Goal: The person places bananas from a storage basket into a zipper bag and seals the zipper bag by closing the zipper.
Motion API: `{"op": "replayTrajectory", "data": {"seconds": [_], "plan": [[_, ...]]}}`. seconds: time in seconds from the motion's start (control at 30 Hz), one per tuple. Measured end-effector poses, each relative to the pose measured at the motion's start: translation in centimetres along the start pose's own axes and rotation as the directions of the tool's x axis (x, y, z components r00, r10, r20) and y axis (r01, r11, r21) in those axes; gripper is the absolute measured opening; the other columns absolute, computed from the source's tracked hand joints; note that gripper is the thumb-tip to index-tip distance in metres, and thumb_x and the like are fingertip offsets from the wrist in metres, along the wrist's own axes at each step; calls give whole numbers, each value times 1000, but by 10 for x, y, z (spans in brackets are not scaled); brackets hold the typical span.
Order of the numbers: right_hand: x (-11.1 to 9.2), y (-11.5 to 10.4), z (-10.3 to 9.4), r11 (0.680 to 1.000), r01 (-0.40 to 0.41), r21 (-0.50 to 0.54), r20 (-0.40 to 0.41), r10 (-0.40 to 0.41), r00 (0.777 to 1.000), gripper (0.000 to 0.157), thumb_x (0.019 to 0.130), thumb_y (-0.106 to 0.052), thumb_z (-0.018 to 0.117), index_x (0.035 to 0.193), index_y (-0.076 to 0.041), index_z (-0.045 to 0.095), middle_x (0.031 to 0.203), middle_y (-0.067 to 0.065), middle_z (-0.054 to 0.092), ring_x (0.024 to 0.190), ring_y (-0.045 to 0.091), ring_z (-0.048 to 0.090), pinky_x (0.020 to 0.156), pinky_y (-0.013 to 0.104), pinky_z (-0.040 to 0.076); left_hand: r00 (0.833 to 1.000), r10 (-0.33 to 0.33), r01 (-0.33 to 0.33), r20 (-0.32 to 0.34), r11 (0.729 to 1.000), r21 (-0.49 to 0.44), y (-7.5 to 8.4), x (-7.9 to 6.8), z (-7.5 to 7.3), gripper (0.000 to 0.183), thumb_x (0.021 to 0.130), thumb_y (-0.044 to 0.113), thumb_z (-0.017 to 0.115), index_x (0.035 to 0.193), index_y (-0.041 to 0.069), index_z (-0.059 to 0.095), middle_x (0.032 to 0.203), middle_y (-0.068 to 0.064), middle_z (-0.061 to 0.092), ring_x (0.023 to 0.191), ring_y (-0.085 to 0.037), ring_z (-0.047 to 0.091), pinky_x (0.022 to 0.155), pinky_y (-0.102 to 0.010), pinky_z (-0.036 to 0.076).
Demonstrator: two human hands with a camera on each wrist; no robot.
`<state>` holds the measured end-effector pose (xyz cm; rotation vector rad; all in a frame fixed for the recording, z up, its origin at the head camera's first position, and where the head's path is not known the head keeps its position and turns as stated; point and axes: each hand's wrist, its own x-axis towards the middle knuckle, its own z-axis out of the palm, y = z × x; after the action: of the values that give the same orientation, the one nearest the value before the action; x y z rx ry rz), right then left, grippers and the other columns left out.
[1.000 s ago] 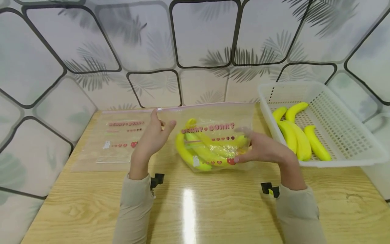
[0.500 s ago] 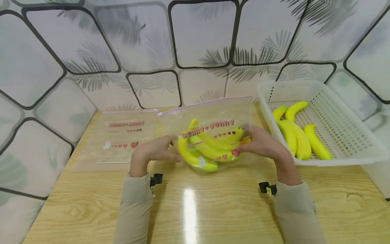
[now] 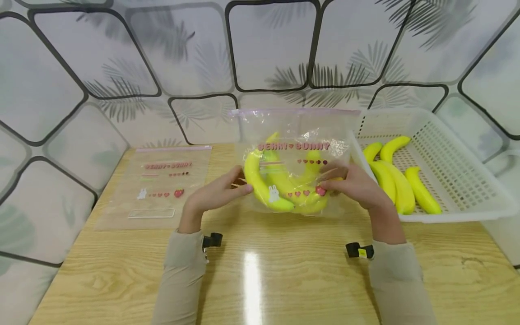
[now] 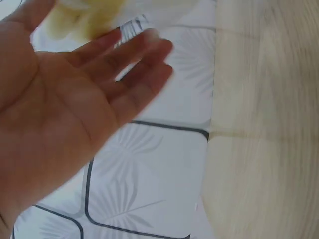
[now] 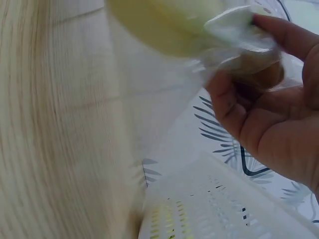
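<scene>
A clear zip bag (image 3: 293, 146) printed "BERRY BUNNY", its pinkish-purple zip strip uppermost, stands upright over the table. Several yellow bananas (image 3: 260, 185) lie inside it, in its lower part. At the bag's right side my right hand (image 3: 353, 183) pinches the plastic between thumb and fingers; the right wrist view shows the crumpled film (image 5: 229, 25) in that grip. My left hand (image 3: 217, 194) is by the left side, thumb close to a banana. In the left wrist view its fingers (image 4: 132, 97) are fairly straight, with the blurred bananas beyond; whether they touch the bag I cannot tell.
On the left a second, flat zip bag (image 3: 162, 178) of the same print lies on the wooden table (image 3: 300, 280). A white perforated basket (image 3: 471, 194) with several loose bananas (image 3: 402, 189) stands at the right. Patterned cloth (image 3: 272, 49) rises behind.
The filled bag has been raised from lying on the table to upright and has shifted right. My left hand has come down from the zip edge to the bag's left side.
</scene>
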<state>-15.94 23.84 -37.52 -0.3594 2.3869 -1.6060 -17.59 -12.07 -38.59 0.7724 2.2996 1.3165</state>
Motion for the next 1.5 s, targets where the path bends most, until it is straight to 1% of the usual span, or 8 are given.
{"op": "replayTrajectory", "data": {"seconds": [0.2,0.43,0.63,0.77,0.87,1.13,1.33,1.5], "plan": [[0,-2,-1,989,47,139,-40,-42,998,36,96,-14,65,127,5,58,94,-5,72,76,10,66,66,25,56,987,160,-158,-8,960,-232,9,7,10,93,86,63,63,149,12,17,129,-15,51,115,-25,57,97,-37,50],[2,-2,2,951,128,281,-101,-104,989,37,98,-11,62,135,-10,54,103,-3,71,87,9,64,75,18,54,972,216,-233,-89,876,-422,23,14,19,75,101,23,57,154,22,5,130,-22,54,111,-23,63,94,-37,54],[5,-1,8,880,196,432,12,-223,975,84,87,12,66,154,-23,29,136,11,52,107,16,63,81,25,57,931,262,-349,-254,843,-409,23,18,22,69,105,15,45,158,28,2,136,-25,51,111,-26,64,91,-41,56],[9,-3,13,880,226,417,-51,-226,973,87,85,12,69,153,-25,27,135,14,54,103,17,65,81,27,58,894,296,-401,-337,865,-303,22,22,24,65,106,37,44,158,28,8,132,-19,54,111,-25,62,94,-41,54],[10,-4,15,874,232,427,-104,-207,973,82,86,9,69,151,-21,29,132,12,56,103,16,66,82,27,58,885,302,-403,-355,878,-257,20,23,23,69,101,48,43,159,27,12,118,-20,60,101,-22,65,87,-39,57],[9,-4,15,881,219,419,-119,-185,975,73,87,7,70,148,-13,37,127,7,59,102,13,66,81,24,58,964,177,-245,-199,884,-399,16,18,18,96,90,53,64,158,27,2,135,-21,51,114,-24,60,92,-40,55],[11,-3,19,931,216,294,-103,-194,976,68,89,1,71,147,-11,38,128,9,57,105,14,63,83,23,56,959,145,-246,-243,852,-462,21,25,28,104,87,8,76,152,31,-2,148,-16,41,127,-33,54,100,-40,51],[15,-4,20,945,205,255,-84,-190,978,79,86,0,74,150,-18,31,132,13,53,107,18,62,82,25,57,947,-6,-159,-323,861,-484,27,27,33,105,83,-2,75,153,26,2,145,-15,44,121,-34,58,91,-36,56]]}}
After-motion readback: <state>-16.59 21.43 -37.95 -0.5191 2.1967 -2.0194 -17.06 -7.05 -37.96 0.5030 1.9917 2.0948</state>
